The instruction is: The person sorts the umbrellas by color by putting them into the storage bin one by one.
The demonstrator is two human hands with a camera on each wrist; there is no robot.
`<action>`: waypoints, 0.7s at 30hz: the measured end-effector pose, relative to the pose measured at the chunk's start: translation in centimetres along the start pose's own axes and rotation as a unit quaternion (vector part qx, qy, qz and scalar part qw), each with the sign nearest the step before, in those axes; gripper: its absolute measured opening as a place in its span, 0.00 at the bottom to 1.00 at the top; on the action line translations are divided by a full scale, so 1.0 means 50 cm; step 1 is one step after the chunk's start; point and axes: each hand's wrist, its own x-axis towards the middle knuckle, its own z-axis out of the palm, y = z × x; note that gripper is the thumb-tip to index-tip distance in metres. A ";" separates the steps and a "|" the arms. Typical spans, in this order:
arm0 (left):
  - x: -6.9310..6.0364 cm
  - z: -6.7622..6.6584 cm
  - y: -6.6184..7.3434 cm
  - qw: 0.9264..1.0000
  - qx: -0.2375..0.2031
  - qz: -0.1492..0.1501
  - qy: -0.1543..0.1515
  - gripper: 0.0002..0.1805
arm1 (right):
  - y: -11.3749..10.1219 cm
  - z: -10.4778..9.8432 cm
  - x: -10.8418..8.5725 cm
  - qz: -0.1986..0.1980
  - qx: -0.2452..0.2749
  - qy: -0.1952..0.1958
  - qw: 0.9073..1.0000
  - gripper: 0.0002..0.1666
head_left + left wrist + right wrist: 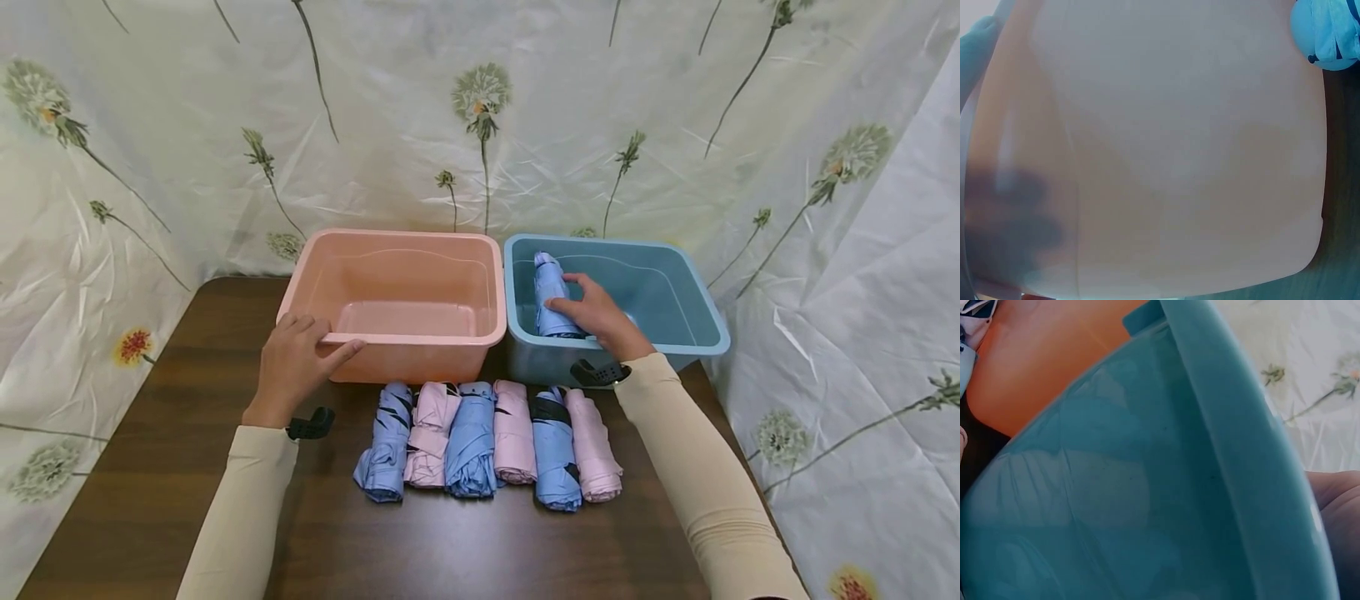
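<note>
1. Inside the blue bin [671,292], a blue umbrella [550,282] is clasped by the right hand's [600,315] fingers.
2. Its long axis is aimed rearward, narrow end farthest.
3. Left of the blue bin, a pink bin [420,358] is gripped by the left hand [298,362].

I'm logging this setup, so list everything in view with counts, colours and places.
Left tub: one, peach, on table
Right tub: one, blue, beside it
Folded umbrellas: three blue, three pink, alternating before the tubs
Held umbrella: one, blue, inside right tub
Table: one, dark brown, beneath
Dandelion-print sheeting: count unclear, pale, behind and beside table
Wristbands: two, black, on wrists
Sleeves: two, cream, on arms
Left grip: one, bare, on left tub's near rim
Right grip: one, bare, around held umbrella
</note>
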 end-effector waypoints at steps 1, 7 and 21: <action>0.000 0.000 0.000 1.000 0.001 0.001 0.001 0.27 | 0.000 0.000 0.000 0.000 -0.004 0.000 1.000 0.46; 0.001 -0.002 0.000 1.000 0.000 0.004 0.001 0.27 | -0.003 0.000 -0.002 -0.015 0.043 0.004 0.999 0.40; 0.001 0.000 0.000 1.000 0.000 0.005 0.006 0.26 | -0.002 0.001 -0.007 -0.049 0.106 0.010 0.993 0.44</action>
